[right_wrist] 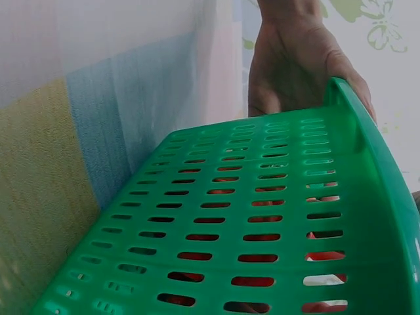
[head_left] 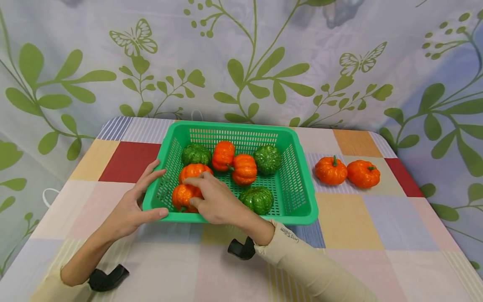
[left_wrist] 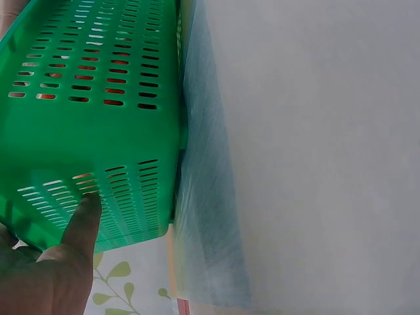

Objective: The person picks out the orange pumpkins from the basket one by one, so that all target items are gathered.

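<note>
A green plastic basket (head_left: 307, 209) stands on the table with small orange and green pumpkins inside. My left hand (head_left: 132, 212) holds its near left corner, thumb over the front rim and fingers at the left side; in the left wrist view one finger (left_wrist: 84, 220) presses the slotted outer wall. Reaching over the front rim, my right hand (head_left: 219, 199) grips an orange pumpkin (head_left: 183, 195) in the near left corner, thumb and fingertips against it. Another orange pumpkin (head_left: 192, 171) sits just behind. In the right wrist view the basket wall hides the right hand's fingers.
Two more orange pumpkins (head_left: 223, 155) (head_left: 244, 170) lie mid-basket, among three green pumpkins (head_left: 268, 159) (head_left: 196, 154) (head_left: 258, 200). Right of the basket, two orange pumpkins (head_left: 331, 170) (head_left: 363, 174) sit side by side on the patchwork tablecloth (head_left: 347, 226). A leaf-printed curtain (head_left: 264, 54) hangs behind the table.
</note>
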Demonstrator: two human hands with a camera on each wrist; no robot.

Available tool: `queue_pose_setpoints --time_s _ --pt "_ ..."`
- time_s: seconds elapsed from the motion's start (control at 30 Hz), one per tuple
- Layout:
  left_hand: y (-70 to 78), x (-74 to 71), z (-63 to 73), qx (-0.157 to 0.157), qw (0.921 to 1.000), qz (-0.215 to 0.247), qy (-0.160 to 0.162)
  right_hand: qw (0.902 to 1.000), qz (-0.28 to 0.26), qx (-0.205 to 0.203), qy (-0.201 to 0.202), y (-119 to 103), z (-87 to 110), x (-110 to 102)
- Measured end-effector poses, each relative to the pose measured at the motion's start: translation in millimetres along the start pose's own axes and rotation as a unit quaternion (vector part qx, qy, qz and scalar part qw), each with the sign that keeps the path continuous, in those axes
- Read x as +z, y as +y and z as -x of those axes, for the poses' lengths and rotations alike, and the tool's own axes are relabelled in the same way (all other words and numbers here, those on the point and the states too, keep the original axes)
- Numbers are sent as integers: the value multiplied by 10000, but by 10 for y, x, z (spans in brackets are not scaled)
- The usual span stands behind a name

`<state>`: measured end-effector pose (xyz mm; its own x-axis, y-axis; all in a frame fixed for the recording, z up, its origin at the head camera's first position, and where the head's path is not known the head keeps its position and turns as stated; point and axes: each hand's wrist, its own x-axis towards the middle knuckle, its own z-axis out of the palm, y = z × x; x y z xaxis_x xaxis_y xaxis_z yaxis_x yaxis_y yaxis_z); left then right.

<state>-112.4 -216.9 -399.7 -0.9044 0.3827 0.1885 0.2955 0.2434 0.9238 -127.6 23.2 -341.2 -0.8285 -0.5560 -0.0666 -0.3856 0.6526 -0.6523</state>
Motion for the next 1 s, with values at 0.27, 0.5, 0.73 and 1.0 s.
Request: queue_pose_setpoints --time_s 0.27,0.5,0.73,1.0 --pt "14 -13 6 35 10000 -46 24 9995 -237 -162 162 5 -4 -3" --pt "-7 -9 6 13 10000 -10 -30 9948 -973 -133 267 31 10 -6" --pt "-14 -5 6 -31 10000 12 -30 9885 -1408 -202 514 55 22 -16" --pt "-17 -6 4 12 10000 29 -37 9814 -1739 -310 750 78 33 -4"
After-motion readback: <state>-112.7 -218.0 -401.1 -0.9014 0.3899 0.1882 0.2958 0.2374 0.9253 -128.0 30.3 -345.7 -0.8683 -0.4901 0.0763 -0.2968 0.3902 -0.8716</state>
